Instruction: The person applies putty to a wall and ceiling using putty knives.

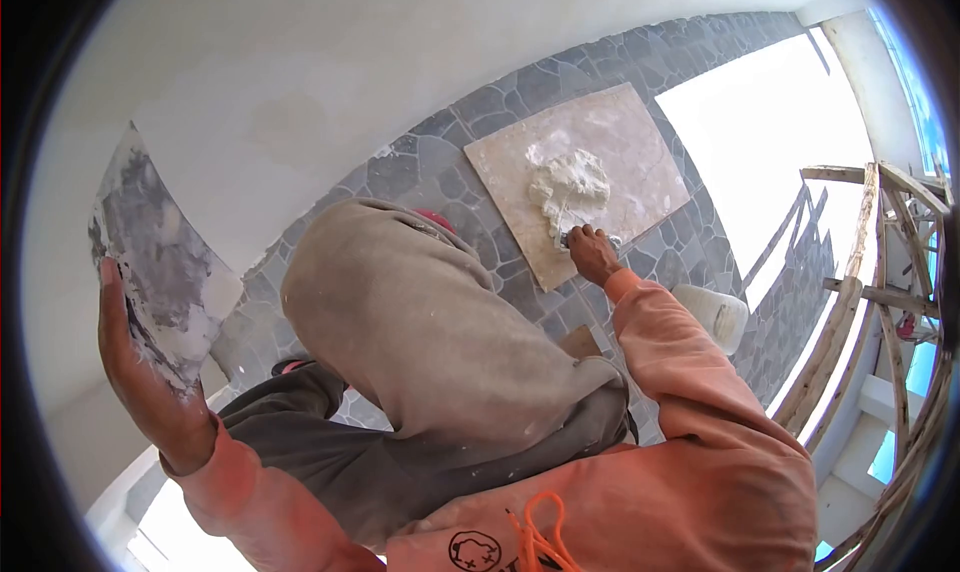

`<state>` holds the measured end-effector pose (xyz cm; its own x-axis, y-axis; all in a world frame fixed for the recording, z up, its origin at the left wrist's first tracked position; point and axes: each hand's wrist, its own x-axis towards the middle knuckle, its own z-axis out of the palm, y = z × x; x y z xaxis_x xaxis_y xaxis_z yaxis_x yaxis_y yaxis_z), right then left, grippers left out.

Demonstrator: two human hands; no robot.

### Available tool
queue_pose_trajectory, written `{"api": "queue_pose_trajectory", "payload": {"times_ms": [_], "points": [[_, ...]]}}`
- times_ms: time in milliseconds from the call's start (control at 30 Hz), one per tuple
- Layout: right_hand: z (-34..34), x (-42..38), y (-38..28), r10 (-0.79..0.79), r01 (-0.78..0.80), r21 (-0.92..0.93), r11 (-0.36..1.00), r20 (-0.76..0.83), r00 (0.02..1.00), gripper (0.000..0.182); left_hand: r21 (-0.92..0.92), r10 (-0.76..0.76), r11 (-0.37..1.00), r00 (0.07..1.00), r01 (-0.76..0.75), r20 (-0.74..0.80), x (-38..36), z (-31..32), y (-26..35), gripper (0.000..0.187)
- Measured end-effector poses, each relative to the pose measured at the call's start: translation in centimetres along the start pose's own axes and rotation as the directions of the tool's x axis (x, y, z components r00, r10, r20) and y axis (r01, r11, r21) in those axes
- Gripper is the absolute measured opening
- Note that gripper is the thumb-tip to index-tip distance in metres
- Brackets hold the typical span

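On the left, my left hand [155, 382] grips a plaster hawk [165, 237], a flat plate smeared with grey and white plaster, held up tilted near the wall. Its underside grip, if any, is hidden. My right hand [592, 255] is closed around the handle of a trowel [562, 239] at the near edge of a heap of white plaster [572, 184]. That wet heap sits on a square pale board [640, 162] lying on the floor. Most of the trowel's blade is hidden by the hand and the plaster.
A white wall [330, 72] rises along the left and back. Grey stone-patterned floor [440, 162] surrounds the board. A whitish bucket [712, 317] stands by my right forearm. Wooden scaffold poles [850, 297] stand at the right. My bent knee [370, 262] lies between my hands.
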<state>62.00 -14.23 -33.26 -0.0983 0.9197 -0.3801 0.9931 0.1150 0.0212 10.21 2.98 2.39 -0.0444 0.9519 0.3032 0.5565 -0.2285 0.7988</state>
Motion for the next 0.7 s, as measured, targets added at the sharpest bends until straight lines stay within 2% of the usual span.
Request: {"api": "queue_pose_trajectory", "payload": {"times_ms": [100, 167, 267, 300, 367, 433, 467, 533, 567, 667, 700], "points": [[-3.5, 0.0, -0.3, 0.056, -0.058, -0.007, 0.998, -0.130, 0.990, 0.019, 0.195, 0.138, 0.968, 0.985, -0.156, 0.104, -0.2, -0.6, -0.2, 0.050], [-2.8, 0.2, -0.8, 0.084, -0.086, -0.001, 0.996, -0.189, 0.978, 0.018, 0.254, 0.206, 0.938, 0.968, -0.237, 0.145, -0.1, -0.7, 0.2, 0.051], [0.9, -0.7, -1.0, -0.111, 0.111, -0.002, 0.994, -0.043, 0.993, 0.018, 0.243, 0.247, 0.930, 0.958, -0.276, 0.145, -0.1, -0.8, 0.0, 0.053], [-1.0, -0.7, -1.0, -0.086, 0.087, 0.065, 0.994, -0.021, 0.996, 0.018, 0.218, 0.235, 0.941, 0.964, -0.257, 0.124, -0.1, -1.1, -0.1, 0.054], [-4.0, -0.1, -1.1, 0.007, -0.006, 0.018, 1.000, -0.082, 0.997, 0.018, 0.157, 0.197, 0.965, 0.976, -0.210, 0.091, 0.0, -1.1, -0.5, 0.054], [-3.8, 0.9, -0.3, 0.106, -0.111, -0.018, 0.994, -0.178, 0.978, 0.018, 0.204, 0.242, 0.944, 0.964, -0.260, 0.112, 0.0, -0.7, -0.2, 0.053], [-2.7, 1.3, -0.2, 0.084, -0.087, -0.016, 0.996, -0.161, 0.983, 0.017, 0.232, 0.267, 0.929, 0.956, -0.289, 0.122, 0.0, -0.6, 0.1, 0.052], [0.3, 1.8, 0.2, 0.038, -0.039, -0.008, 0.999, -0.125, 0.991, 0.017, 0.175, 0.249, 0.948, 0.961, -0.267, 0.118, 0.0, -0.6, 0.1, 0.051], [1.5, 1.5, 0.4, -0.040, 0.038, -0.033, 0.999, -0.052, 0.998, 0.016, 0.147, 0.239, 0.956, 0.964, -0.254, 0.114, 0.0, -0.7, 0.0, 0.051], [-2.9, 1.3, 1.0, -0.071, 0.071, 0.014, 0.997, 0.038, 0.997, 0.016, -0.058, 0.044, 0.997, 0.998, -0.042, 0.038, 0.0, -1.0, -0.3, 0.051], [-3.8, 1.2, 1.3, -0.052, 0.053, 0.006, 0.999, -0.036, 0.998, 0.016, -0.031, 0.052, 0.998, 0.998, -0.051, 0.034, -0.4, -1.2, -0.1, 0.052]]}}
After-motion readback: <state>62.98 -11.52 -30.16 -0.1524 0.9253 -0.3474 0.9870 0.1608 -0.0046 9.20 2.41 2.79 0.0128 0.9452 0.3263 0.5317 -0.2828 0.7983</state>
